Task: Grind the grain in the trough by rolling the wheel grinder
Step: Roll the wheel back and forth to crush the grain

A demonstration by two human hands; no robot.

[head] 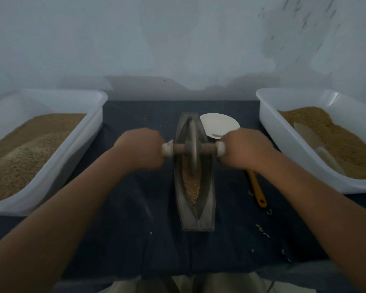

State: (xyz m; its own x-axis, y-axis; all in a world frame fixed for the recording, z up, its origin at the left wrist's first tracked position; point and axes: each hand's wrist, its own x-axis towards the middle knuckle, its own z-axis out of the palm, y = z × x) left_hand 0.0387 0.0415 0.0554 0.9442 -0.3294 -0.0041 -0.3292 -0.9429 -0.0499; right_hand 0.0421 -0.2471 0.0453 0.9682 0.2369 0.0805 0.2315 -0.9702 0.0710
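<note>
A narrow boat-shaped grey trough lies lengthwise in front of me on a dark cloth. Tan grain fills its groove, mostly in the near half. The metal wheel grinder stands upright in the groove around the middle of the trough, on a wooden axle with white-wrapped ends. My left hand grips the left end of the axle. My right hand grips the right end. Both fists hide most of the handle wraps.
A white tub of grain stands at the left, another white tub with grain and a pale scoop at the right. A white dish sits behind my right hand. A yellow-handled tool and scattered grains lie right of the trough.
</note>
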